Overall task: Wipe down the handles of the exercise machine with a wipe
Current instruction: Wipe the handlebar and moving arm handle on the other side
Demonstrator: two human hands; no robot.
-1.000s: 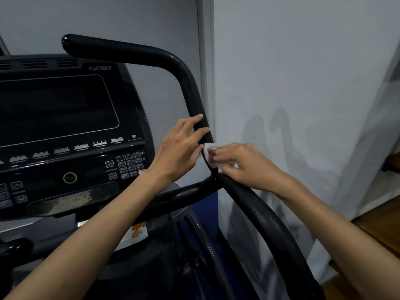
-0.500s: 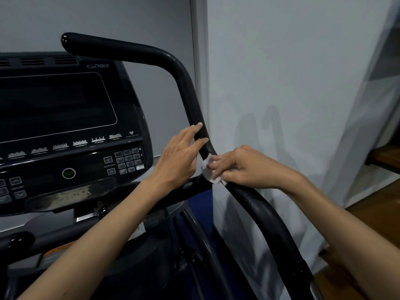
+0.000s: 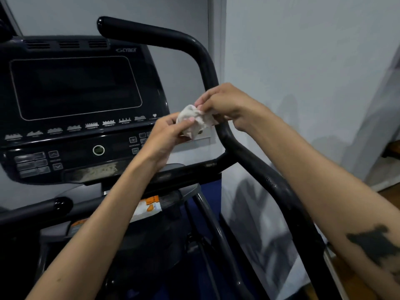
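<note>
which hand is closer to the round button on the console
Left. The left hand holds the wipe just right of and slightly above the round button. The right hand pinches the wipe farther right, by the handle.

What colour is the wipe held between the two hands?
The wipe is white, a bit greyish and crumpled; the head view, the only one, shows it.

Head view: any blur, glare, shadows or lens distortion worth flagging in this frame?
Head view: dim, flat indoor light; the wipe and both hands, left hand and right hand, look slightly soft; faint sheen on the black handle; soft shadows on the wall; wide-angle bending shows at the edges; console screen dark, without glare.
</note>
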